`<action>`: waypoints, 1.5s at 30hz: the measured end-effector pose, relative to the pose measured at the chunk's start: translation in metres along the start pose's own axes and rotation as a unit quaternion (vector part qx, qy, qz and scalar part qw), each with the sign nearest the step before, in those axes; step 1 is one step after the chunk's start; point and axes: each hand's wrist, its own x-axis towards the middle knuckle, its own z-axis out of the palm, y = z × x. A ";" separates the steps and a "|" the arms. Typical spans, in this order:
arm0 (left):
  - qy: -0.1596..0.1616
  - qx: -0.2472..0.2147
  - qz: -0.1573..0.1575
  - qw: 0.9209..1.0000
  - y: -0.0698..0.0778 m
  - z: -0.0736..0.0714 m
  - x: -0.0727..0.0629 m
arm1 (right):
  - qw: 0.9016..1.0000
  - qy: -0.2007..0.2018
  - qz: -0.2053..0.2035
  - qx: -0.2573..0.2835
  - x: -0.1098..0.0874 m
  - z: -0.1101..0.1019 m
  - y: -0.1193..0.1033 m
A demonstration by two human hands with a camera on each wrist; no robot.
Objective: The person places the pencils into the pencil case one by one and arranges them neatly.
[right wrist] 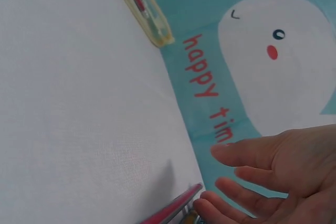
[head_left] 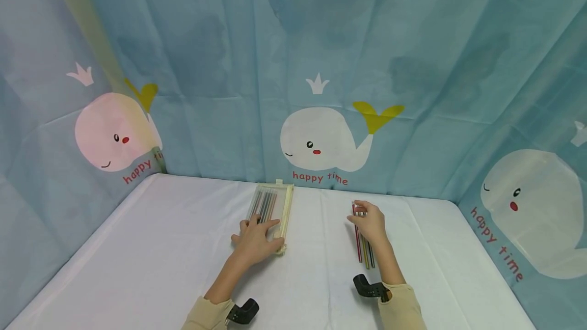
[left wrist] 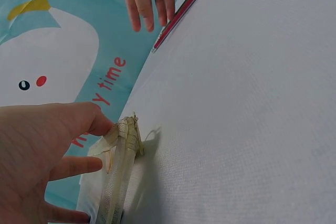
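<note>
Work is judged part done: several stowed pens (head_left: 265,202) lie inside the clear pouch (head_left: 287,205); loose pens (head_left: 366,254) lie apart on the worktop (head_left: 321,274). The left hand's (head_left: 257,241) grip is spread over the pouch; the right hand's (head_left: 371,222), wide, is at the loose pens, contact unconfirmed.

Inspected: blue curtains (head_left: 238,39) bearing pale whales (head_left: 332,134) and red lettering (head_left: 307,177) enclose the white-covered counter (head_left: 312,274) on three sides.

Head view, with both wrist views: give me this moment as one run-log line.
left hand: spread on pencil case | right hand: fingers open at loose pencils, contact unclear | inside pencil case: more pencils
</note>
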 end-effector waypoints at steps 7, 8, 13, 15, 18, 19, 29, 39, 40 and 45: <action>0.001 0.005 0.002 1.000 0.001 -0.003 -0.001 | 1.000 -0.005 0.012 -0.018 0.000 0.000 0.000; 0.002 0.006 0.002 1.000 0.001 -0.003 -0.001 | 1.000 -0.007 0.012 -0.020 0.000 0.000 -0.001; 0.002 0.007 0.001 1.000 0.001 -0.003 -0.001 | 0.999 -0.014 0.013 -0.026 -0.001 0.002 -0.002; 0.002 0.007 0.001 1.000 0.001 -0.002 -0.001 | 0.999 -0.014 0.012 -0.027 -0.001 0.003 -0.002; 0.003 0.009 0.000 1.000 0.001 -0.002 -0.001 | 0.999 -0.013 0.009 -0.029 -0.001 0.005 -0.001; 0.003 0.009 0.000 1.000 0.001 -0.002 -0.001 | 0.999 -0.013 0.009 -0.029 -0.001 0.005 0.000; 0.004 0.011 0.000 1.000 0.002 -0.001 -0.001 | 0.999 -0.016 0.012 -0.033 -0.001 0.012 0.003; 0.006 0.006 0.002 1.000 0.001 0.000 -0.001 | 0.999 -0.013 0.021 -0.044 0.000 0.020 0.001; 0.005 0.006 0.002 1.000 0.002 -0.001 -0.001 | 0.999 -0.012 0.021 -0.046 0.000 0.020 0.001; 0.004 0.006 0.002 1.000 0.002 -0.001 -0.001 | 0.998 -0.007 0.016 -0.061 0.001 0.022 0.000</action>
